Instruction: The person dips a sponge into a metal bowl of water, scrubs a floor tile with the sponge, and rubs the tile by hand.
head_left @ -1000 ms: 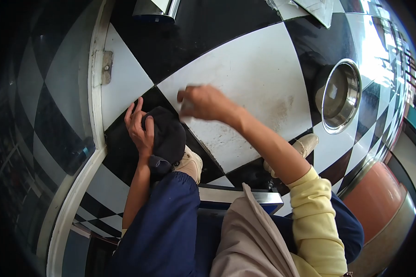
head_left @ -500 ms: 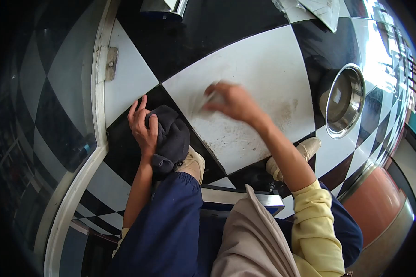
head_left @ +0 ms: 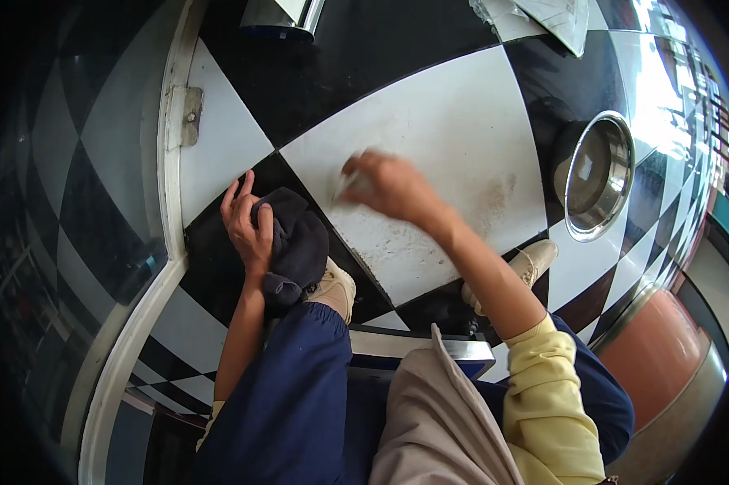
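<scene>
A bunched dark grey cloth (head_left: 297, 246) is gripped between the thumb and palm of my left hand (head_left: 248, 226), two of whose fingers stretch out beyond it. Over the left part of a large white floor tile (head_left: 453, 137) is my right hand (head_left: 388, 187), its curled fingers smeared by motion. Something pale and small shows at those fingertips, too blurred to name. Brownish dirt marks (head_left: 494, 206) spot the tile to the right of and below that hand.
A steel bowl (head_left: 573, 182) with liquid and a pale piece inside stands on the right. My shoes (head_left: 338, 293) flank the tile. A white frame (head_left: 173, 162) runs along the left, and a shiny metal object (head_left: 309, 18) is at the top. Flat white pieces (head_left: 562, 24) lie top right.
My right hand has shifted slightly left and down over the white tile. The left hand keeps its hold on the cloth, while the whole view has slid a little.
</scene>
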`<action>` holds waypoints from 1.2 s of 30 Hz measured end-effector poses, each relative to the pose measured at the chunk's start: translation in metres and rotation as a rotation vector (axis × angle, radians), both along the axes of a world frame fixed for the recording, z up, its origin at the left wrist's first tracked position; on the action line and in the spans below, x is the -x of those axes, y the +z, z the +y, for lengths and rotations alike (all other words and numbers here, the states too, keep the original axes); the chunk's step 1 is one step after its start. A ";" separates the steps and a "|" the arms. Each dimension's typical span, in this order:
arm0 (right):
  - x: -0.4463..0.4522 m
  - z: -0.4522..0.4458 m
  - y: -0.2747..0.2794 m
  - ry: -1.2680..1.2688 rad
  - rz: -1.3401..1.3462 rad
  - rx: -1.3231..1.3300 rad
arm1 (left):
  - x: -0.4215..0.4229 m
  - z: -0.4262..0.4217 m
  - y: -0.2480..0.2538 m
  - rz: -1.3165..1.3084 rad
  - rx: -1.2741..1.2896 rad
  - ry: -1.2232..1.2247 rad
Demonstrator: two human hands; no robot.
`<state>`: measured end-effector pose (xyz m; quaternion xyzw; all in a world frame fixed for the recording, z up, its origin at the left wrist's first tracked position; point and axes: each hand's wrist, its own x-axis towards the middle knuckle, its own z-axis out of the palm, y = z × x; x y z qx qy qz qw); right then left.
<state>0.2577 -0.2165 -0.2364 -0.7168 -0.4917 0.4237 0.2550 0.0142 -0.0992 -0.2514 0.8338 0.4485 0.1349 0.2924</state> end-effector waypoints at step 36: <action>-0.017 0.014 0.007 -0.182 0.044 0.051 | 0.003 -0.001 0.001 0.002 -0.002 0.000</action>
